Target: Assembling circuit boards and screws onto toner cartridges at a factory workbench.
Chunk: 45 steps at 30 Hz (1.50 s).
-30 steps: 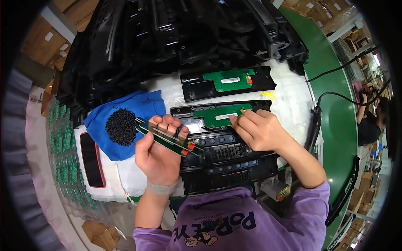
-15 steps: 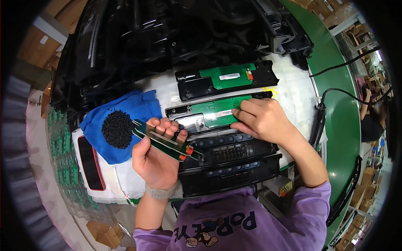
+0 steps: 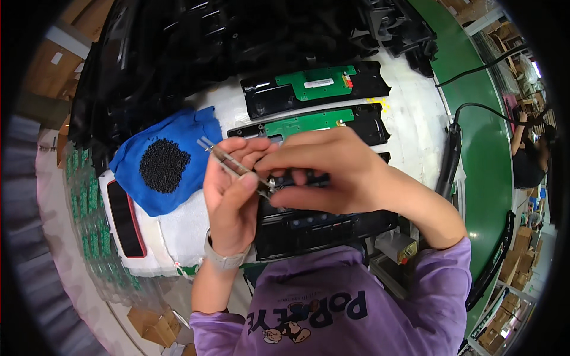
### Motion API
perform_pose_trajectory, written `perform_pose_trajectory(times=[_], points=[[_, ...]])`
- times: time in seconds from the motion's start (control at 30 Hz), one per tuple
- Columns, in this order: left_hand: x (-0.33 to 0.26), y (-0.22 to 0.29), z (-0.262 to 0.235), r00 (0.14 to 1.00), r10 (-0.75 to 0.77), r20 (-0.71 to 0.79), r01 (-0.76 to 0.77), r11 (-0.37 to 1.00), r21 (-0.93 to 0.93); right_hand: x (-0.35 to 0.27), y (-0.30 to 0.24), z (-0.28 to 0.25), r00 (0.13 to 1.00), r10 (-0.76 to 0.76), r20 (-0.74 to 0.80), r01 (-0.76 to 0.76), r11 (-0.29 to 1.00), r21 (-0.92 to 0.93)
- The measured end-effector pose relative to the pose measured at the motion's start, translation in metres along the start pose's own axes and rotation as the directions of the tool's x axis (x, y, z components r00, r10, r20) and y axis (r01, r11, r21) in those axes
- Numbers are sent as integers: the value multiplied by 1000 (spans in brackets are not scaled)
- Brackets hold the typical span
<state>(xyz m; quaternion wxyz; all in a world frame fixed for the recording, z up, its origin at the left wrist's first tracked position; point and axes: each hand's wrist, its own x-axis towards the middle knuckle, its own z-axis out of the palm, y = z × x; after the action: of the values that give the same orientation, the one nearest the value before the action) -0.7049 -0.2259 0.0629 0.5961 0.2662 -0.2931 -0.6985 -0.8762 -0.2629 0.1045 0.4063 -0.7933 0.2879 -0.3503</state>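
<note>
**Narrow strip board held in both hands above black panels, two boards already seated**

A narrow strip circuit board [image 3: 233,167] is gripped in the left hand [image 3: 230,196], fingers curled shut around its lower part, with the upper end sticking out toward the blue cloth [image 3: 160,157]. The right hand [image 3: 323,172] is brought across, its fingertips pinched onto the strip's near end where it meets the left thumb; exactly what is pinched there cannot be told, as it is covered by the fingers. The strip is held in the air, just above the black panel [image 3: 320,228] lying nearest the body, not yet laid in it.

Judged progress: mid-batch. Two long black housings are seen farther up the white pad [image 3: 409,127], the far one [image 3: 314,89] and the middle one [image 3: 314,121], each with a green board already seated. The near panel is judged still to be without its strip, so fitting it seems to be left; whether fasteners are in cannot be told.

A heap of small black parts [image 3: 164,165] is piled on the blue cloth. A red-edged dark tray [image 3: 124,218] lies at the left. A cabled tool [image 3: 448,157] rests at the right by the green belt [image 3: 493,178].
</note>
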Motion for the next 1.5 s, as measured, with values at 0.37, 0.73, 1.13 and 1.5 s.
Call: perform_pose_trajectory(times=[0.37,0.73,1.13,1.5], points=[[-5,6,-2,994,104,-30,-107,988,-114,-33,-11,-17,901,-196,-387,30,918,-394],[4,20,-17,975,137,-177,-202,878,-435,-77,6,7,898,-324,297,384,251,-888],[3,11,-22,983,73,-168,-142,882,-449,-70,23,-3,974,-164,156,226,690,-688],[1,-1,-19,996,51,-79,-73,947,-312,-70,25,3,987,-126,102,162,770,-617]])
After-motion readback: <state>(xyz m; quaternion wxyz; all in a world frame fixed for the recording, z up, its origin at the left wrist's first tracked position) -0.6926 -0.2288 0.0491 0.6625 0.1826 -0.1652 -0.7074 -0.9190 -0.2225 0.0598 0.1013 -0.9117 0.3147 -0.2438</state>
